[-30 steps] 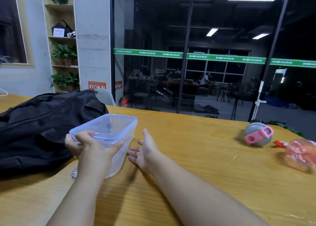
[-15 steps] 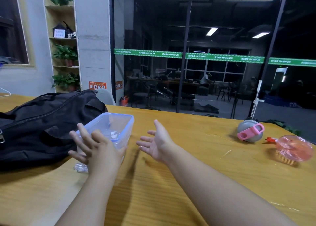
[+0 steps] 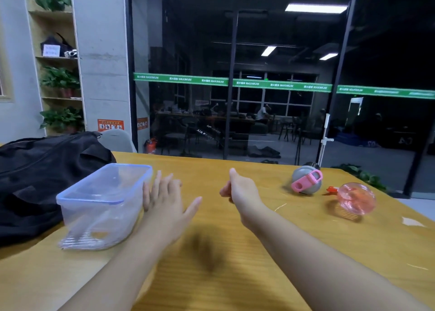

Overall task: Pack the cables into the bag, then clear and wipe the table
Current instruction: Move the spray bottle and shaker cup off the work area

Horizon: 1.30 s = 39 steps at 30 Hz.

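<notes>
A black bag (image 3: 40,176) lies at the left end of the wooden table (image 3: 235,263). A clear plastic box (image 3: 101,204) with a blue-tinted rim stands on the table beside the bag. My left hand (image 3: 164,200) is just right of the box with fingers spread and straight, holding nothing. My right hand (image 3: 237,188) hovers over the middle of the table with its fingers loosely curled and nothing in it. No cables are in view.
A grey round bottle with a pink handle (image 3: 306,180) lies at the right of the table, a pink hand-held fan (image 3: 355,199) just beyond it. A glass wall runs behind the far table edge; a plant shelf (image 3: 58,75) stands at back left.
My left hand has let go of the clear box, which now stands on the table by the bag. My left hand moved to its right side; my right hand shifted rightward.
</notes>
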Tool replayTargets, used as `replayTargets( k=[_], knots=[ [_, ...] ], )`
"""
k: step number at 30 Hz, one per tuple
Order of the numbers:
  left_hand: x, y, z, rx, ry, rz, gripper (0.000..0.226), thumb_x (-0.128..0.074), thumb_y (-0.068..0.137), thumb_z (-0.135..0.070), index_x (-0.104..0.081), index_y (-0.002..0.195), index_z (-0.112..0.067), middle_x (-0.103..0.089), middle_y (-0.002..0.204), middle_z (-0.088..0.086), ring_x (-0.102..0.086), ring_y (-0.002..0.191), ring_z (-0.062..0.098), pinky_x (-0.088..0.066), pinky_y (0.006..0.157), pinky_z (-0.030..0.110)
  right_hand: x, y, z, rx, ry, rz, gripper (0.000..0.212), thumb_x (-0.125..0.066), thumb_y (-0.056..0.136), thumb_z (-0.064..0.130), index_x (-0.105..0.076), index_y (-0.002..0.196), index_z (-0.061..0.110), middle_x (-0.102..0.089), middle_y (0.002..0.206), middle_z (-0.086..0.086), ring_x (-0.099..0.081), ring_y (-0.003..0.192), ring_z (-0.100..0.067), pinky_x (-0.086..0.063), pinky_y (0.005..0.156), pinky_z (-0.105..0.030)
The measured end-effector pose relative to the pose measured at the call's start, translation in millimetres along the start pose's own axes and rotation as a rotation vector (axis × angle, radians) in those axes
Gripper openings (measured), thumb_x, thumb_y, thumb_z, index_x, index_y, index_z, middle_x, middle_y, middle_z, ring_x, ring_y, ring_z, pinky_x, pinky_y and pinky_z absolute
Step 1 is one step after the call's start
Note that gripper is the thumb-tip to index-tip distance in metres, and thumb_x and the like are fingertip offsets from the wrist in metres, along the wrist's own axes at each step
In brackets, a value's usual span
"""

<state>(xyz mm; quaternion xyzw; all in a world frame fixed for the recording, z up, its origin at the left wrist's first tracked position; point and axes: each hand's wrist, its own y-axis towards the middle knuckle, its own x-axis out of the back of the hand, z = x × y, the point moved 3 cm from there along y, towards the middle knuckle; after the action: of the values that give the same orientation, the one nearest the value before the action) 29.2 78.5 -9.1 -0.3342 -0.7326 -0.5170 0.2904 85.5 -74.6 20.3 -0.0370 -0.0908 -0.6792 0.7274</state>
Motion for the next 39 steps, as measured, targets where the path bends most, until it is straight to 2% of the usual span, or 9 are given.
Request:
replayTargets(
  k=[7,12,15,18,21,25,30,35,39],
  knots=[
    [-14,14,-65,-0.188,-0.028,0.126,0.061,-0.017,0.095,-0.052,-0.068,0.084,-0.021,-0.062,0.108,-0.015,-0.030,0.135,0.006,0.024,0.106,0.035,72,23,-20,0.108,-0.184,-0.159,0.041,-0.026,0.103,0.035,-0.049,0.076,0.015,-0.048,0.064,-0.001,-0.052,0.055,-0.015,-0.037,0.050,-0.026],
    [-16,11,-96,-0.286,-0.180,-0.026,0.084,0.003,0.083,-0.062,-0.057,0.054,-0.012,-0.061,0.059,-0.004,-0.057,0.078,0.003,0.012,0.114,0.025,126,53,-43,0.187,-0.491,-0.207,0.020,-0.033,0.102,0.009,-0.044,0.089,0.021,-0.044,0.078,0.009,-0.048,0.066,-0.008,-0.035,0.049,-0.016],
    [-23,7,-99,-0.323,-0.346,0.001,0.071,-0.004,0.084,-0.060,-0.047,0.050,-0.014,-0.049,0.045,-0.004,-0.056,0.058,0.010,-0.007,0.111,0.016,162,56,-47,0.207,-0.631,-0.268,0.016,-0.029,0.098,0.007,-0.042,0.095,0.017,-0.045,0.084,0.001,-0.042,0.070,-0.015,-0.033,0.055,-0.022],
    [-29,3,-95,-0.346,-0.427,0.124,0.056,-0.008,0.085,-0.064,-0.040,0.059,-0.026,-0.050,0.053,-0.005,-0.055,0.073,0.014,-0.031,0.089,0.009,193,54,-43,0.194,-0.918,-0.343,0.026,-0.027,0.091,-0.002,-0.041,0.107,0.014,-0.043,0.101,-0.002,-0.047,0.081,-0.024,-0.038,0.062,-0.035],
    [-34,3,-91,-0.297,-0.438,0.219,0.034,-0.023,0.096,-0.049,-0.040,0.072,-0.031,-0.061,0.069,0.001,-0.053,0.065,0.015,-0.038,0.060,0.022,218,66,-49,0.253,-1.120,-0.476,0.026,-0.038,0.088,-0.002,-0.048,0.109,0.011,-0.042,0.118,-0.005,-0.044,0.101,-0.025,-0.037,0.074,-0.032],
    [-34,3,-90,-0.266,-0.470,0.245,0.021,-0.028,0.099,-0.033,-0.046,0.088,-0.031,-0.060,0.064,0.010,-0.056,0.063,0.026,-0.044,0.060,0.035,244,81,-59,0.181,-1.212,-0.636,0.034,-0.050,0.089,0.019,-0.049,0.122,0.018,-0.036,0.134,-0.005,-0.030,0.124,-0.027,-0.032,0.099,-0.039],
    [-34,7,-82,-0.244,-0.596,0.291,0.026,-0.034,0.099,-0.020,-0.050,0.086,-0.035,-0.059,0.079,-0.014,-0.047,0.054,0.014,-0.040,0.048,0.027,260,91,-78,-0.123,-1.186,-0.616,0.075,-0.062,0.078,0.062,-0.032,0.138,0.030,-0.013,0.153,-0.010,-0.013,0.140,-0.035,-0.026,0.109,-0.050],
    [-33,8,-78,-0.270,-0.583,0.243,0.036,-0.046,0.094,-0.004,-0.053,0.085,-0.039,-0.056,0.090,-0.019,-0.050,0.075,-0.010,-0.039,0.063,0.009,266,93,-96,-0.199,-0.997,-0.656,0.079,-0.072,0.075,0.053,-0.030,0.138,0.030,-0.020,0.146,-0.013,-0.031,0.128,-0.040,-0.039,0.096,-0.047],
    [-34,9,-74,-0.265,-0.564,0.249,0.038,-0.047,0.092,-0.002,-0.055,0.083,-0.038,-0.049,0.097,-0.023,-0.050,0.071,0.005,-0.038,0.061,0.015,272,99,-106,-0.182,-0.789,-0.709,0.073,-0.073,0.079,0.039,-0.029,0.136,0.028,-0.030,0.133,-0.016,-0.049,0.111,-0.043,-0.047,0.087,-0.047]
  ],
)
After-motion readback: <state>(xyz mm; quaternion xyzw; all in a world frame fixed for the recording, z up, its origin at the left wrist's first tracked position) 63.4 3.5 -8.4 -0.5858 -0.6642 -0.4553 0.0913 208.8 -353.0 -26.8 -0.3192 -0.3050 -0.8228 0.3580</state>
